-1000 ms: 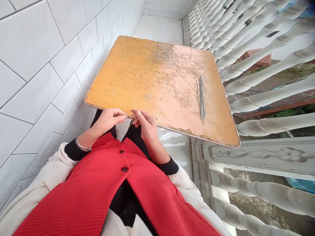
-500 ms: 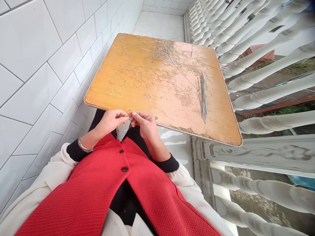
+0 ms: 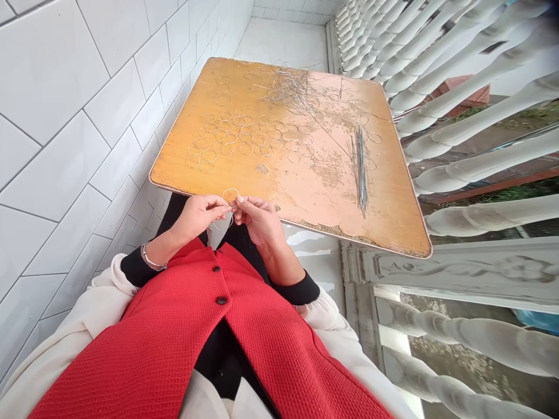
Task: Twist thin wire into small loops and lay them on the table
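Head view: a thin curved wire (image 3: 230,189) at the near edge of the counter (image 3: 314,203).
The left hand (image 3: 194,220) and right hand (image 3: 261,223) both pinch it with closed fingers (image 3: 213,201); wire rings (image 3: 245,137) and a bundle of straight wires (image 3: 361,174) lie beyond.

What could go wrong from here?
1. The thin wire is only pinched between the left hand and right hand; it could slip or spring loose.
2. It's held at the near edge of the table, so if dropped it might miss the top.
3. The rings lie loose and close together; a bump could shift or snag them.
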Motion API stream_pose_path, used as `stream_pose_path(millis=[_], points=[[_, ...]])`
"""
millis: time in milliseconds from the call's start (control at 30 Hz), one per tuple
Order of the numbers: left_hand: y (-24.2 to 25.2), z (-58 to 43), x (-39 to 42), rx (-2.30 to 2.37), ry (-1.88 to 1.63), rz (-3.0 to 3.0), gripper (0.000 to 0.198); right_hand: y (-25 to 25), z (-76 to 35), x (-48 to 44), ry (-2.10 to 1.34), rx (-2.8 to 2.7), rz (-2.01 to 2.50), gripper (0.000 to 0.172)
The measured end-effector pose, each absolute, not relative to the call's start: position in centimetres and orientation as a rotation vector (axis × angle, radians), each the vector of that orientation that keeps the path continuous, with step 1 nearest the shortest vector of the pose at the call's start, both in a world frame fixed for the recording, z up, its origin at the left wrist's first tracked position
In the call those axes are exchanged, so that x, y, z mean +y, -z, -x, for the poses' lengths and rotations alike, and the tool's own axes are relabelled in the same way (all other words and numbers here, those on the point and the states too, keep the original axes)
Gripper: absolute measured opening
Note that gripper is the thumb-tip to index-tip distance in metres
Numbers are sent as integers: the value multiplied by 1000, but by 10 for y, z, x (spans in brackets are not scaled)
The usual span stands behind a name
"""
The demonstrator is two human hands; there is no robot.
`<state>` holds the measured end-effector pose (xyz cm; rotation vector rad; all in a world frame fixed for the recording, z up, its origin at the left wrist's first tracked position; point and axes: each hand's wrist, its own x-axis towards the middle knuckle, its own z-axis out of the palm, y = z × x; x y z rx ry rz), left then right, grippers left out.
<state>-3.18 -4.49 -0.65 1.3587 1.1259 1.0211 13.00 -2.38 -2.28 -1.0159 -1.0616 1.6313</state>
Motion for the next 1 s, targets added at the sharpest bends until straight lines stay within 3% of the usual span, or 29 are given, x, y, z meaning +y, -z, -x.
stream_pose_path(millis=[233, 467, 633, 1000], points=[[17, 36, -40, 1106, -1033, -1387, 21, 26, -129, -24, -1639, -1013, 1019, 38], [15, 40, -35, 1116, -908, -1406, 19, 18, -133, -20, -1413, -1091, 1069, 35], [11, 41, -41, 1080, -794, -1283, 30, 17, -136, -13, -1346, -1089, 1134, 38], [9, 37, -47, 1091, -842, -1276, 16, 21, -135, -9, -1187, -1170, 1221, 38]])
